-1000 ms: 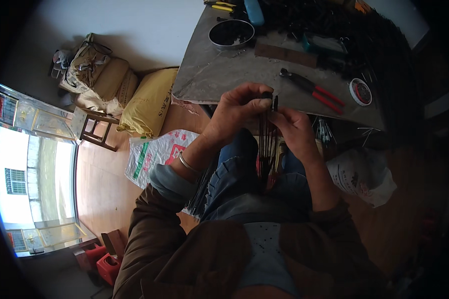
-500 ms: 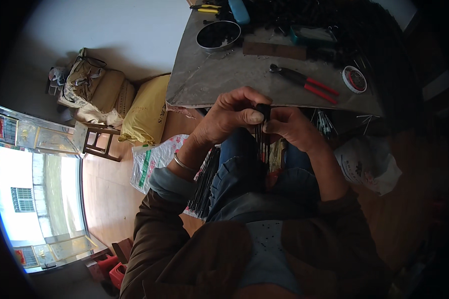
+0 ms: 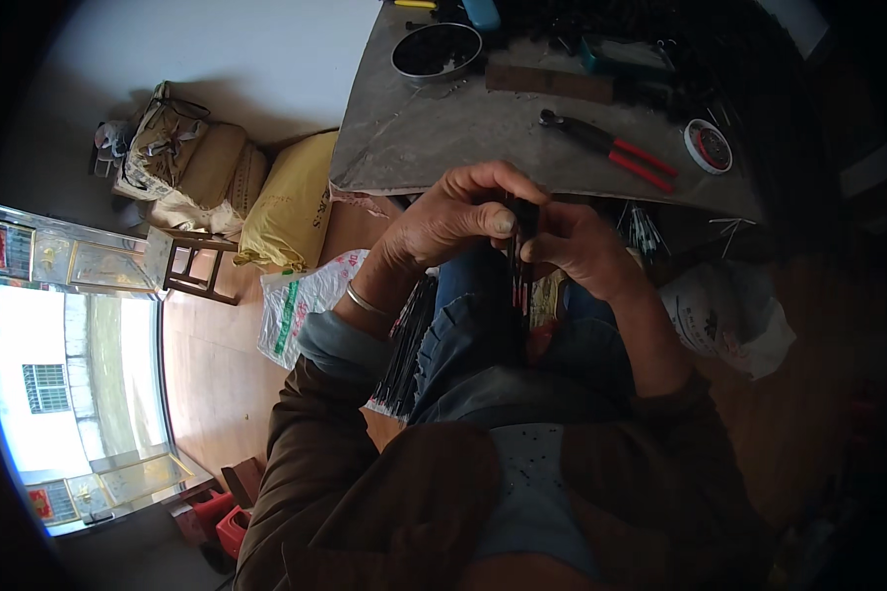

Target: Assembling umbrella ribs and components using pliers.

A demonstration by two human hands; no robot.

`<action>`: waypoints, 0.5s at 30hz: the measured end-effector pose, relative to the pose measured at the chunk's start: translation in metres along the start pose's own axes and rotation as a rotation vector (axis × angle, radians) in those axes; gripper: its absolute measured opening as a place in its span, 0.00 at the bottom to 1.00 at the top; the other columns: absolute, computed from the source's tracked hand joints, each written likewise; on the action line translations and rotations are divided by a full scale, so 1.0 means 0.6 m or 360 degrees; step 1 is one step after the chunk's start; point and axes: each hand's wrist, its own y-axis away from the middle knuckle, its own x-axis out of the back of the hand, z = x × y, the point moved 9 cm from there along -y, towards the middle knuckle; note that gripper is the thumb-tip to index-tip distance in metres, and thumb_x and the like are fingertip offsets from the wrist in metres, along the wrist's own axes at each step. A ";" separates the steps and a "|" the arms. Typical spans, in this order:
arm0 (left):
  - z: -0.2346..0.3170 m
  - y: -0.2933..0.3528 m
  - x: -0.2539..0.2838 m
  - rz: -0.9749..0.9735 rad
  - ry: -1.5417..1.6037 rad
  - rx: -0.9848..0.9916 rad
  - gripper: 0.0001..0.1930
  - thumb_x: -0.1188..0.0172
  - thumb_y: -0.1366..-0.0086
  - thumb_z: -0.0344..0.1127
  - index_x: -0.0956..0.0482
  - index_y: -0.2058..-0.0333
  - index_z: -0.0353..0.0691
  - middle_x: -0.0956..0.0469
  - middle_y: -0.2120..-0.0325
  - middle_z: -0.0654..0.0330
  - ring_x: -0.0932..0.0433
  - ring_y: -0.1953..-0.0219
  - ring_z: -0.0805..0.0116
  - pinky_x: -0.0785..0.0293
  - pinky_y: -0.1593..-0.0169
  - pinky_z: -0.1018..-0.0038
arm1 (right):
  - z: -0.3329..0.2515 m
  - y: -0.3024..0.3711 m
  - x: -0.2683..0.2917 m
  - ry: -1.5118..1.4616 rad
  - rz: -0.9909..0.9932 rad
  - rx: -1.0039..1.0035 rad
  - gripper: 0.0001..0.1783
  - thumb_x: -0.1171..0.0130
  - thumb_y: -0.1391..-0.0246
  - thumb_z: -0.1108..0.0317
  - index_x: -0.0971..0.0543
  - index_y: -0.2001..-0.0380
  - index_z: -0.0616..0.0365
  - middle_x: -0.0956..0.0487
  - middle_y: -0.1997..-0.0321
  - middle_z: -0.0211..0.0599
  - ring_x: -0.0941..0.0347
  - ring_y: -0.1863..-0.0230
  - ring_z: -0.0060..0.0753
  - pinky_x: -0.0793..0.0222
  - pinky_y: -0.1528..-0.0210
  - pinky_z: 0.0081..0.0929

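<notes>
The left hand (image 3: 463,219) pinches a black piece (image 3: 524,213) between thumb and curled fingers. The right hand (image 3: 586,252) presses thumb against forefinger on the dark rods (image 3: 518,276) just below it. The rods hang roughly upright between the two hands, above the lap and in front of the near edge of the desk (image 3: 394,148).

The step in hand seems to be working the black piece and the rod tops together with the fingertips; I judge that the next move calls for a steady left pinch and fine right-hand adjustment. Whether piece and rods are joined is hidden by the fingers.

Counted: one black piece in hand, and several rods, too overlapped to number. The desk carries one pair of red-handled pliers (image 3: 611,150), one bowl (image 3: 434,80) of black parts, one white-rimmed tub (image 3: 693,150), one block (image 3: 550,84) and one green box (image 3: 601,68). The dark heap behind cannot be counted. Two plastic bags show: one left (image 3: 310,294), one right (image 3: 759,335).
</notes>
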 end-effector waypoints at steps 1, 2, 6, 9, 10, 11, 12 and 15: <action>0.002 -0.003 -0.007 -0.0068 0.0067 -0.0035 0.17 0.35 0.40 0.34 0.22 0.52 0.38 0.21 0.69 0.63 0.25 0.69 0.80 0.28 0.64 0.83 | -0.003 -0.001 -0.007 0.0009 -0.0008 -0.0001 0.12 0.32 0.49 0.64 0.24 0.72 0.60 0.22 0.75 0.30 0.28 0.75 0.17 0.33 0.72 0.16; -0.002 -0.003 0.009 0.0175 0.0122 -0.0041 0.18 0.35 0.39 0.34 0.23 0.50 0.38 0.22 0.68 0.64 0.25 0.68 0.79 0.28 0.63 0.82 | -0.014 -0.001 -0.001 -0.0008 0.0179 0.0058 0.13 0.32 0.49 0.63 0.24 0.73 0.59 0.23 0.76 0.29 0.28 0.75 0.16 0.33 0.73 0.16; -0.013 -0.004 0.032 0.0879 -0.0004 -0.0209 0.15 0.37 0.37 0.33 0.24 0.52 0.38 0.23 0.66 0.66 0.24 0.65 0.77 0.26 0.60 0.79 | -0.018 -0.010 0.053 0.0404 0.0644 0.0332 0.16 0.34 0.46 0.59 0.24 0.74 0.59 0.24 0.78 0.26 0.30 0.76 0.13 0.36 0.76 0.17; -0.003 0.026 0.047 0.1398 -0.0525 -0.0297 0.11 0.36 0.39 0.33 0.22 0.60 0.36 0.22 0.71 0.65 0.23 0.68 0.75 0.26 0.63 0.79 | 0.003 -0.032 0.058 0.0364 0.0685 0.0201 0.18 0.37 0.44 0.56 0.25 0.75 0.60 0.25 0.79 0.25 0.30 0.78 0.13 0.37 0.77 0.18; 0.015 0.030 0.038 0.1404 -0.0901 -0.0420 0.12 0.35 0.40 0.34 0.23 0.61 0.34 0.21 0.71 0.64 0.23 0.68 0.77 0.26 0.63 0.80 | 0.004 -0.035 0.053 0.0368 0.0674 0.0204 0.18 0.37 0.44 0.56 0.25 0.75 0.60 0.25 0.79 0.25 0.30 0.78 0.13 0.37 0.77 0.18; 0.033 0.032 0.024 0.1397 -0.1277 -0.0539 0.13 0.35 0.40 0.34 0.23 0.61 0.32 0.21 0.71 0.64 0.24 0.68 0.78 0.26 0.63 0.80 | 0.001 -0.035 0.049 0.0424 0.0690 0.0245 0.18 0.38 0.43 0.57 0.25 0.75 0.60 0.25 0.80 0.26 0.30 0.78 0.13 0.37 0.77 0.18; 0.036 0.034 0.027 0.1463 -0.1496 -0.0446 0.14 0.32 0.44 0.33 0.23 0.63 0.31 0.20 0.72 0.61 0.22 0.69 0.76 0.25 0.64 0.78 | -0.003 -0.036 0.047 0.0480 0.0707 0.0286 0.18 0.39 0.42 0.57 0.25 0.75 0.61 0.25 0.81 0.27 0.30 0.79 0.14 0.37 0.77 0.18; 0.063 0.029 0.006 0.1478 -0.1831 -0.0501 0.14 0.31 0.46 0.33 0.23 0.64 0.32 0.20 0.73 0.56 0.21 0.71 0.72 0.24 0.66 0.76 | 0.006 -0.041 0.045 0.0501 0.0741 0.0291 0.17 0.39 0.42 0.58 0.25 0.75 0.61 0.25 0.82 0.28 0.30 0.79 0.15 0.36 0.78 0.20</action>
